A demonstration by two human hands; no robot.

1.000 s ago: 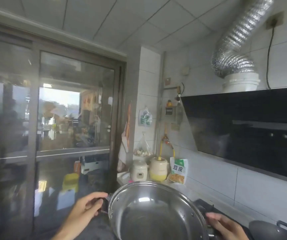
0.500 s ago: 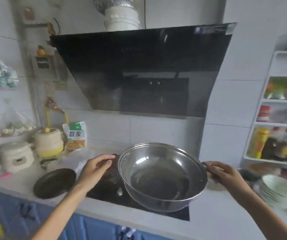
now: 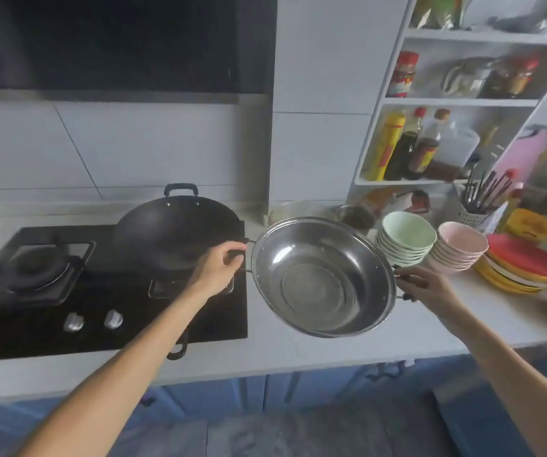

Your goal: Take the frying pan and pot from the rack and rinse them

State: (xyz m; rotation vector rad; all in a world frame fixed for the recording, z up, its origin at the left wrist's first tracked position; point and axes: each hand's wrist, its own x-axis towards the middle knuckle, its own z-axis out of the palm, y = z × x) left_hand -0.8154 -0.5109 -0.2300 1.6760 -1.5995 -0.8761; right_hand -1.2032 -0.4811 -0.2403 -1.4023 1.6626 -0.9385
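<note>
two hands: the left hand (image 3: 218, 266) and the right hand (image 3: 426, 287) hold the round shiny steel pot (image 3: 324, 276) between them, in the air.
left fingers: clenched on the pot's dark left handle.
right fingers: wrapped around the pot's dark right handle.
pot position: tilted, its open side facing the camera, above the white table (image 3: 298, 354), just right of the black glass stove (image 3: 107, 291).
pot contents: nothing visible inside.
one wok: a black round frying pan (image 3: 173, 232) with a loop handle sits on the stove's right burner, close to the left hand and partly behind it.
one free burner: the left burner (image 3: 35, 272) carries nothing.
two knobs: silver stove knobs (image 3: 93, 320) at the stove's front edge.
two bowl stacks: a stack of pale green bowls (image 3: 405, 239) and a stack of pink bowls (image 3: 460, 250) stand on the table just behind the pot's right rim, near the right hand.
one plate stack: red and yellow plates (image 3: 526, 267) right of the bowls.
one small steel bowl: (image 3: 356, 217) behind the pot, near the wall.
one holder: a white perforated chopstick holder (image 3: 475, 214) with dark sticks, count unclear.
shelf: a white open shelf unit (image 3: 456, 102) above, with three bottles on its lowest shelf; other items blurred.
above the stove: a black range hood (image 3: 117, 44).
below: blue cabinet fronts (image 3: 216, 390).
</note>
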